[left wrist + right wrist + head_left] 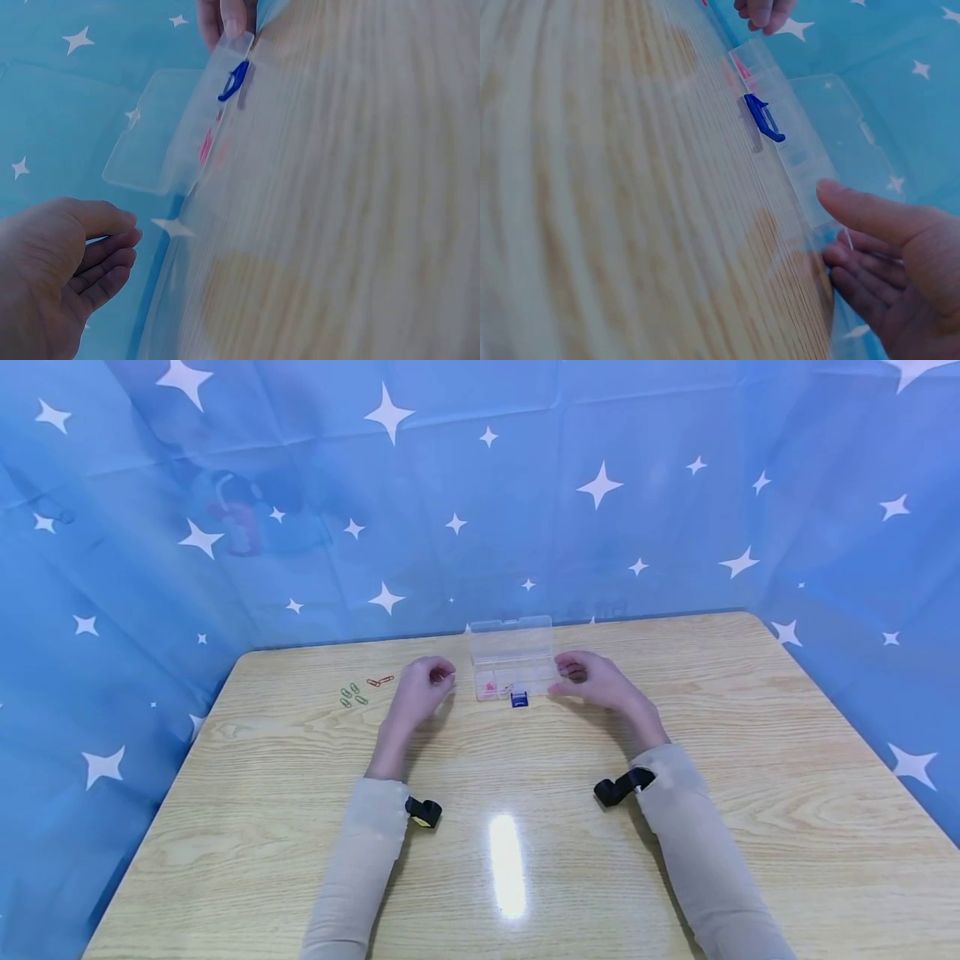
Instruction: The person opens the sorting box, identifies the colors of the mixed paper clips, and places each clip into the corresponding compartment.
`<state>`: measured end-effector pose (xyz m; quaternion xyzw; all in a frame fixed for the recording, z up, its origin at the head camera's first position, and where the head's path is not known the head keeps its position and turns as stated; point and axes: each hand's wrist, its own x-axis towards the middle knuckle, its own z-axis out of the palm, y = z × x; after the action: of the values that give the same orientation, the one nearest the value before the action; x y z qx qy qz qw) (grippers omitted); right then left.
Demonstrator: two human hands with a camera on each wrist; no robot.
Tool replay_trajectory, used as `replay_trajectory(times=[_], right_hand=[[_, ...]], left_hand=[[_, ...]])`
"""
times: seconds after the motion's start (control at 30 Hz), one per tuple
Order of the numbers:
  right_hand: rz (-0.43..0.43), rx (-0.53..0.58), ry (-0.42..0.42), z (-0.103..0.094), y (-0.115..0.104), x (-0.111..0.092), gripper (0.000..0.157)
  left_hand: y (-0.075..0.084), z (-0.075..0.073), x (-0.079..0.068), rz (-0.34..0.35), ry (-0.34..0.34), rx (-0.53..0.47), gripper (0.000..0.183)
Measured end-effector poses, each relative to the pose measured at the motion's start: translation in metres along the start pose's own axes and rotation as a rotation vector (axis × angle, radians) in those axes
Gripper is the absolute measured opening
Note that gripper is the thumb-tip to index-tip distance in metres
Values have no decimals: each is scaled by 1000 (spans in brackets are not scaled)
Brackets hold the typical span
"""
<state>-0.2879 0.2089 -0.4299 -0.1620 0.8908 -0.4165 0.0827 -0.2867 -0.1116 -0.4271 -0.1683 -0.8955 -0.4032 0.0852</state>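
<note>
A clear plastic compartment box (517, 672) stands at the table's back with its transparent lid (512, 639) raised. Pink-red pieces (491, 686) lie in its left compartment, too small to identify. A dark blue clasp (763, 118) sits at the box's front. My right hand (596, 681) holds the box's right end, the thumb at the front corner and the fingers bent by the side. To the left of the box, apart from it, is my left hand (424, 687). Its fingers are loosely curled towards the thumb (112, 219), with nothing visible between them.
Several green paper clips (354, 695) lie on the wooden table (247, 777), left of my left hand. Red paper clips (380, 681) lie between them and that hand. A blue curtain with white stars (480, 527) hangs behind the table's back edge.
</note>
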Motion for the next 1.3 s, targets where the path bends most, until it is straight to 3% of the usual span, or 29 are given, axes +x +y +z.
replay_trajectory(times=[0.87, 1.3], right_hand=[[-4, 0, 2, 0, 0, -2, 70], [-4, -5, 1, -1, 1, -1, 69]], left_hand=[[-42, -49, -11, -44, 28, 111, 16], [-51, -70, -17, -77, 9, 171, 20]])
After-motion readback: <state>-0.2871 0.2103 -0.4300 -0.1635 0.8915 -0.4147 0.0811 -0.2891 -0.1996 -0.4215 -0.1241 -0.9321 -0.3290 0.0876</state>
